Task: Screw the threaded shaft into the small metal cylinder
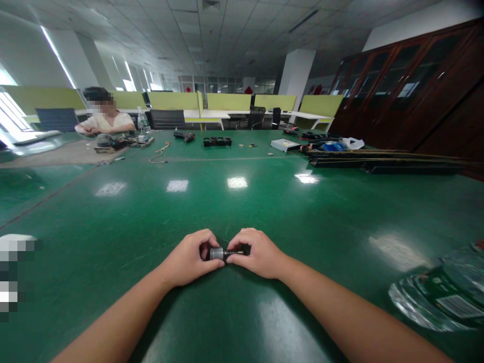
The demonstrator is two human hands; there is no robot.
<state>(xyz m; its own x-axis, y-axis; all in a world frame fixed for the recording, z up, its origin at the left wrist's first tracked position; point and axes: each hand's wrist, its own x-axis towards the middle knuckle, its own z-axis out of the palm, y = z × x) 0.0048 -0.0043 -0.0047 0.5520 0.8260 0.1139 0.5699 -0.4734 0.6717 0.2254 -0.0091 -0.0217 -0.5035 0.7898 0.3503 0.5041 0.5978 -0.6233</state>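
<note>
Low over the green table, both hands meet around a small metal cylinder with a thin shaft (217, 253), which looks like a motor part. My left hand (192, 258) is closed, with thumb and fingers around the silvery cylinder end. At the other end, the fingers of my right hand (260, 253) pinch the dark, slim shaft, whose tip shows inside the curl of the fingers. The part lies roughly level, its shaft pointing right. My fingers cover some of both ends, so its exact kind is unclear.
A large clear bottle (434, 292) lies at the right edge of the green table (242, 212). Farther back are a power drill (184, 136), a black case (217, 141), a grey box (285, 145) and long dark bars (340, 160). Another person (106, 116) sits at the far left.
</note>
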